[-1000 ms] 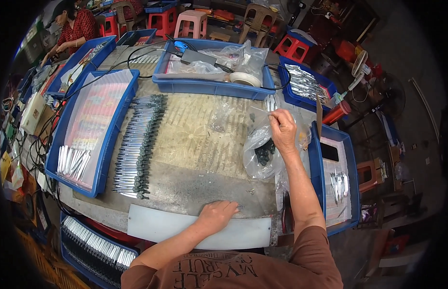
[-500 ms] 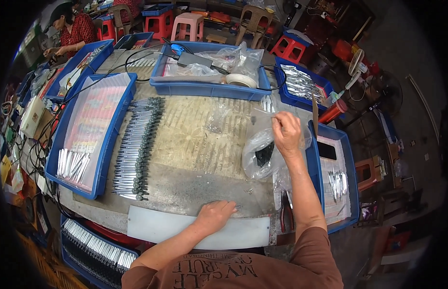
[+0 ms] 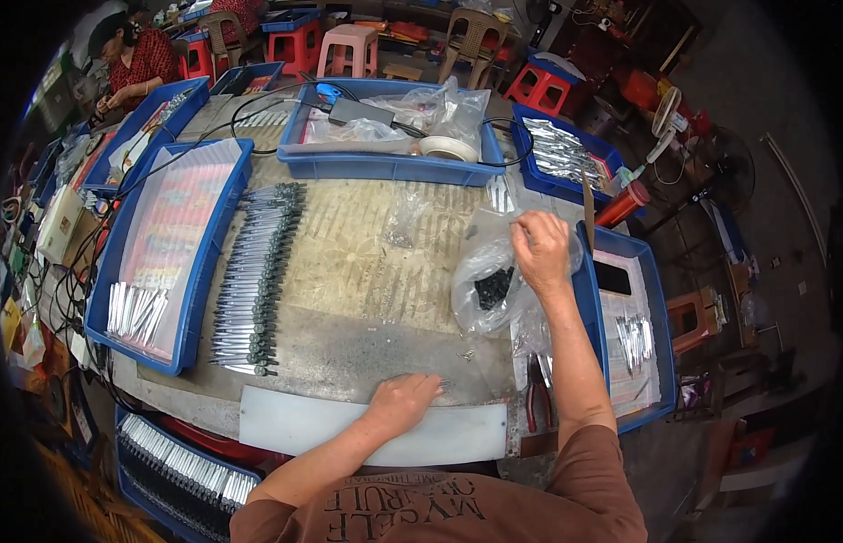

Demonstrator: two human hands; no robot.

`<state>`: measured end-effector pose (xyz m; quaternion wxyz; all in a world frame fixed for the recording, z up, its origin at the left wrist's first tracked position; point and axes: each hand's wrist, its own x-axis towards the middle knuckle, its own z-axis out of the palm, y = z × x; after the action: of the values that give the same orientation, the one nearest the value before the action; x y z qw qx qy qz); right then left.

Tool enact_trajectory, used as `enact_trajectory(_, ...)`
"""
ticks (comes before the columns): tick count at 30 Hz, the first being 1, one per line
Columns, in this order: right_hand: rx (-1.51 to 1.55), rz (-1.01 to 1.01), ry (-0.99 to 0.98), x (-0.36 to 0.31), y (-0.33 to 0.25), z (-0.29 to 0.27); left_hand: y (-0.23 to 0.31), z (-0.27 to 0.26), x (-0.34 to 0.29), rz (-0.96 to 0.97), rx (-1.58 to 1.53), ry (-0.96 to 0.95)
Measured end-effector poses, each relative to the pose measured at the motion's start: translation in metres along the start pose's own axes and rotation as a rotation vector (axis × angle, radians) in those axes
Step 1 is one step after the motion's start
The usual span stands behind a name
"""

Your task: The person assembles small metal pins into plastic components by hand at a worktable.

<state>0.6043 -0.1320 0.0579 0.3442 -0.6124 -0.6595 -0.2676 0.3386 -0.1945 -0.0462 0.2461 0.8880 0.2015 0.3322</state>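
Pinching the bag (image 3: 469,306) with the right hand (image 3: 541,249), seemingly opening it around black parts (image 3: 494,290) on the right of the desk (image 3: 349,335). Curling the left hand (image 3: 405,398) near the board (image 3: 453,434), not showing whether gripping anything. Probably needing a wider opening for reaching in.

Left forearm (image 3: 338,454) slants forward and rightward from the lower edge; left hand (image 3: 403,403) low, back upward, fingers curled, tips hard to see; right forearm (image 3: 577,371) reaches farther forward, leaning slightly left; right hand (image 3: 542,249) with fingers bent, grip unclear; both forearms bare.
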Motion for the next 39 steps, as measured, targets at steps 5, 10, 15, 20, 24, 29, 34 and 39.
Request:
enact_trajectory(5, -0.010, -0.021, -0.116, 0.002, 0.000, -0.006, 0.000, -0.001, 0.000, 0.005, 0.003, 0.000)
enact_trajectory(10, -0.008, -0.021, -0.244, 0.010, -0.007, -0.011, 0.000, 0.001, 0.002, 0.009, 0.003, 0.021)
enact_trajectory(15, 0.030, -0.208, -0.325, 0.018, -0.005, -0.007, 0.001, -0.001, 0.001, -0.002, 0.024, -0.006)
enact_trajectory(20, 0.165, -0.229, -0.442, 0.022, 0.000, 0.006, 0.000, 0.001, 0.000, 0.000, 0.019, -0.005)
enact_trajectory(24, 0.152, -0.150, -0.450, 0.028, -0.008, 0.010, -0.001, 0.001, -0.001, -0.008, 0.016, -0.002)
enact_trajectory(29, 0.098, -0.121, -0.334, 0.029, -0.010, 0.012, 0.000, 0.000, 0.000, -0.008, 0.008, 0.004)
enact_trajectory(34, 0.021, -0.054, -0.317, 0.031, -0.001, 0.032, 0.000, -0.001, 0.000, 0.002, 0.001, -0.003)
enact_trajectory(39, -0.057, -0.001, -0.337, 0.032, -0.003, 0.051, -0.001, 0.002, 0.000, 0.000, -0.008, 0.012)
